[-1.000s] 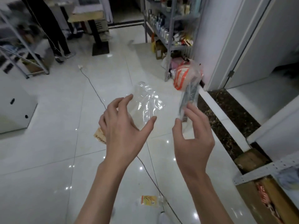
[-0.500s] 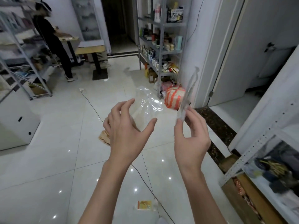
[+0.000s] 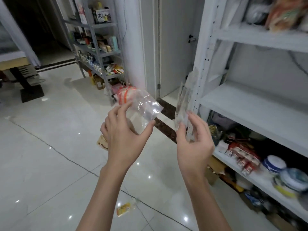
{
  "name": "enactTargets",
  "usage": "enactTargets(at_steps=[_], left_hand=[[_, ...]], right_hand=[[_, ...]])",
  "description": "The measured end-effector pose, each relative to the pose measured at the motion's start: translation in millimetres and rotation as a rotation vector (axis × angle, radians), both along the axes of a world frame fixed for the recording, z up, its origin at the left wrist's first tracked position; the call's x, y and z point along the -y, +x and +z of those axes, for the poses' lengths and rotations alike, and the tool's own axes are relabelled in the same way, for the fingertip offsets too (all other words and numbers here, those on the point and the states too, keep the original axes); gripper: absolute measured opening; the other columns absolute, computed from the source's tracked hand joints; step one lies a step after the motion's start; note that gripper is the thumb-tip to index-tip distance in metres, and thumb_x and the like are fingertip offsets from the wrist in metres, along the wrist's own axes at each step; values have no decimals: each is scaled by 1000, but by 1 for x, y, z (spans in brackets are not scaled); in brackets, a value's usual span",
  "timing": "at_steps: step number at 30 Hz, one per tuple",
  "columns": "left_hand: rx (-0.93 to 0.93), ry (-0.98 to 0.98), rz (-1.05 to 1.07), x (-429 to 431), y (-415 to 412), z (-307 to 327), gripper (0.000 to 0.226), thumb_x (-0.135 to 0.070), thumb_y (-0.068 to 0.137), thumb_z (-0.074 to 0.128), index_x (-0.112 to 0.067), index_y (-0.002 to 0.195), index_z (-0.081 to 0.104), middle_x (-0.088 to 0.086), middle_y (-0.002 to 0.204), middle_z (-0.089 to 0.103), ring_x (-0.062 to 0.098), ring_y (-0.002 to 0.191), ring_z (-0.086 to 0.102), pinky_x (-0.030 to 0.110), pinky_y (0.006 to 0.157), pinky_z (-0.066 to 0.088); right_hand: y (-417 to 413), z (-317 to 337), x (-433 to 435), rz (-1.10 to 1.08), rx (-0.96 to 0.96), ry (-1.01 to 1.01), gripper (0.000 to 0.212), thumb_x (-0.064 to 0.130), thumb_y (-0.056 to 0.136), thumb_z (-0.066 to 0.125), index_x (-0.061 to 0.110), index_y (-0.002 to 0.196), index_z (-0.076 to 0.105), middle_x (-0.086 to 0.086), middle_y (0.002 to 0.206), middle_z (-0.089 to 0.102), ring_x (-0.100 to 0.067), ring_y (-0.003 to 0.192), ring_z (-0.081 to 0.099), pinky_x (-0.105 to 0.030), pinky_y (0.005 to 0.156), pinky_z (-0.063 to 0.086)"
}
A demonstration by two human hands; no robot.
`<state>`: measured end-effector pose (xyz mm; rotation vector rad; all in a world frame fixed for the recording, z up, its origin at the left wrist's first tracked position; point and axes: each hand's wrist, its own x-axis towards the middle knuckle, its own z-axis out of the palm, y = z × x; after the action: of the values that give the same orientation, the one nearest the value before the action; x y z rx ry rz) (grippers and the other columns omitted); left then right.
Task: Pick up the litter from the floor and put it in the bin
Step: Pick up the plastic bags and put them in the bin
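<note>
Currently both hands hold litter above the tiled floor (image 3: 50, 164). The left hand (image 3: 124, 137) grips a clear plastic bag (image 3: 145, 107), with fingers and thumb curled round its lower end; the rest of the bag stands free beyond the fingertips. The right hand (image 3: 193, 142) pinches a narrow clear wrapper (image 3: 183, 100) at its lower end between thumb and fingers, and the wrapper rises above the grip, edge-on to the camera.

Both items appear to be thin film: very light, limp and slick, so likely to slide out of a loose hold. Hold each by a bunched section, not by a flat edge.

Just below the left grip, a tan wrapper (image 3: 102, 144) lies on the floor, partly hidden by the hand. A yellow wrapper (image 3: 125, 208) lies lower, between the forearms. No bin is in view. Any print on the narrow wrapper is too blurred to read. The shelving unit (image 3: 250, 100) right of the right grip is blurred and cut off by the frame.
</note>
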<state>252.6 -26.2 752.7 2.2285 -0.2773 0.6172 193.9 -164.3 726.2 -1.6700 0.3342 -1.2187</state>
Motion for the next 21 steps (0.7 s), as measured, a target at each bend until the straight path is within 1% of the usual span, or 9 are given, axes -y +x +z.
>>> enactTargets(at_steps=[3, 6, 8, 10, 12, 15, 19, 21], left_hand=[[-17, -16, -124, 50, -31, -3, 75, -63, 74, 71, -35, 138, 44, -8, 139, 42, 14, 136, 36, 40, 119, 18], [-17, -25, -247, 96, -70, -6, 76, -66, 73, 68, -36, 138, 44, -9, 140, 41, 10, 136, 33, 31, 116, 13], [-27, -20, -332, 125, -100, -8, 76, -67, 73, 68, -36, 139, 44, -10, 139, 41, 9, 135, 34, 28, 114, 11], [-31, 0, -414, 152, -132, -10, 78, -69, 73, 67, -35, 139, 44, -10, 139, 43, 9, 135, 35, 31, 115, 14], [-33, 16, -492, 178, -164, -12, 80, -72, 72, 64, -34, 139, 44, -9, 139, 44, 11, 136, 36, 34, 116, 17], [-44, 23, -596, 215, -212, -12, 81, -75, 71, 61, -36, 139, 42, -9, 140, 43, 12, 136, 35, 34, 115, 16], [-49, 31, -758, 272, -278, -17, 79, -71, 71, 63, -34, 139, 45, -8, 139, 44, 13, 136, 37, 44, 118, 21], [-50, 40, -835, 300, -308, -23, 79, -71, 71, 64, -33, 139, 45, -7, 138, 45, 13, 135, 38, 41, 117, 21]], right_hand=[[-46, -3, 43, -122, -2, -12, 32, 4, 94, 69, 7, 126, 70, -2, 125, 70, -10, 122, 64, -41, 102, 56], [-99, -8, 81, -244, -5, -42, 31, 6, 94, 68, 5, 125, 70, -5, 123, 71, -12, 120, 65, -40, 100, 57], [-136, -12, 103, -326, 3, -48, 28, 7, 95, 68, 5, 123, 71, -6, 121, 71, -15, 119, 66, -43, 99, 57], [-176, -16, 121, -394, 7, -33, 29, 12, 95, 66, 5, 122, 71, -5, 121, 72, -16, 118, 66, -44, 98, 57], [-217, -18, 137, -452, -4, -22, 31, 15, 94, 65, 6, 123, 71, -4, 122, 71, -13, 119, 66, -42, 99, 56], [-276, -22, 159, -551, -28, -42, 31, 17, 95, 64, 4, 122, 71, -5, 123, 71, -14, 120, 65, -42, 101, 56], [-356, -27, 192, -711, -42, -20, 32, 21, 96, 63, 5, 123, 71, -4, 124, 71, -14, 122, 64, -44, 101, 55], [-393, -31, 207, -791, -49, -7, 30, 18, 97, 65, 7, 124, 71, -3, 125, 71, -15, 123, 64, -44, 100, 55]])
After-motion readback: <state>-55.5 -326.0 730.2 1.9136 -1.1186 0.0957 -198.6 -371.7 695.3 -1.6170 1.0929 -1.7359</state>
